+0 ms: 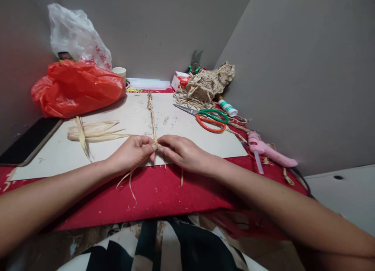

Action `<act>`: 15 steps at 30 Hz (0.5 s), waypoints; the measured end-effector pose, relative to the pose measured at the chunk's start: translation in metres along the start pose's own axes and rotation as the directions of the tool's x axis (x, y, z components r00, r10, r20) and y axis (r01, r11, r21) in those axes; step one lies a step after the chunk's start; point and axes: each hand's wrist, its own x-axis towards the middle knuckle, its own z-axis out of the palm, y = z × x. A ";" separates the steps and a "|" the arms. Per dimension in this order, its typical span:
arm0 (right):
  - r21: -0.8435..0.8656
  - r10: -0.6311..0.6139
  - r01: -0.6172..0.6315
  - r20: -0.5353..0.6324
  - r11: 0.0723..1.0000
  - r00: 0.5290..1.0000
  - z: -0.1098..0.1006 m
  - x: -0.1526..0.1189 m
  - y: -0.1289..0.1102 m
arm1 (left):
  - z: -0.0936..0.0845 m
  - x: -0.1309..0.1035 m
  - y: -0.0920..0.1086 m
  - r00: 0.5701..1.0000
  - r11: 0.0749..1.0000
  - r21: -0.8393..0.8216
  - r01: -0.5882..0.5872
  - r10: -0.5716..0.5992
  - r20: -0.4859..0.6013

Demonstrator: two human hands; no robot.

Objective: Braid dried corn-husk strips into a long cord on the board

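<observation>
A thin braid of dried husk [152, 116] runs straight away from me over a white board [134, 106]. Both hands meet at its near end. My left hand [133, 151] pinches the braid there between thumb and fingers, with loose strands trailing below it. From the other side my right hand [181, 151] also pinches the braid's near end, and a short strand hangs under it. The strands inside the fingers are mostly hidden. Left of my left hand lie several flat pale corn husks [95, 131]. Scissors [205, 116] with green and orange handles rest beyond my right hand.
A red plastic bag [77, 89], a cup [119, 72] and a dark phone [29, 142] sit on the left. At the right are a woven husk piece [212, 83], a small white bottle [227, 107] and a pink glue gun [271, 151]. Grey walls [307, 67] enclose the table.
</observation>
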 end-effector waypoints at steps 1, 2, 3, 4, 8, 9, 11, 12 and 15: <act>-0.029 -0.026 0.027 0.031 0.999 0.999 -0.001 0.001 -0.001 | 0.000 0.000 0.000 1.000 1.000 0.003 0.003 -0.003 0.004; -0.048 -0.038 0.041 0.059 0.998 0.998 -0.003 0.002 -0.001 | 0.000 0.000 0.000 1.000 1.000 0.003 0.007 -0.007 0.005; -0.061 -0.039 0.044 0.081 0.997 0.996 -0.003 0.002 -0.002 | 0.000 0.000 0.000 1.000 1.000 0.003 0.013 -0.013 0.003; -0.071 -0.037 0.044 0.097 0.997 0.995 -0.003 0.003 -0.002 | 0.000 0.000 0.001 1.000 1.000 0.001 0.020 -0.020 -0.001; -0.082 -0.019 0.026 0.084 0.996 0.996 -0.001 0.004 -0.003 | 0.001 -0.001 0.005 0.999 0.999 -0.012 0.049 -0.049 -0.016; -0.079 -0.013 0.019 0.076 0.997 0.997 0.000 0.004 -0.002 | 0.001 -0.002 0.005 0.999 0.999 -0.017 0.049 -0.049 -0.020; -0.067 -0.001 0.005 0.066 0.998 0.998 0.000 0.005 -0.002 | 0.002 -0.002 0.007 0.998 0.999 -0.031 0.044 -0.045 -0.033; -0.062 0.005 -0.001 0.067 0.998 0.998 0.000 0.005 -0.003 | 0.002 -0.003 0.007 0.998 0.998 -0.039 0.042 -0.044 -0.040; -0.016 0.050 -0.048 0.092 0.999 0.994 -0.003 0.008 -0.008 | 0.002 -0.004 0.010 0.997 0.996 -0.067 0.051 -0.054 -0.047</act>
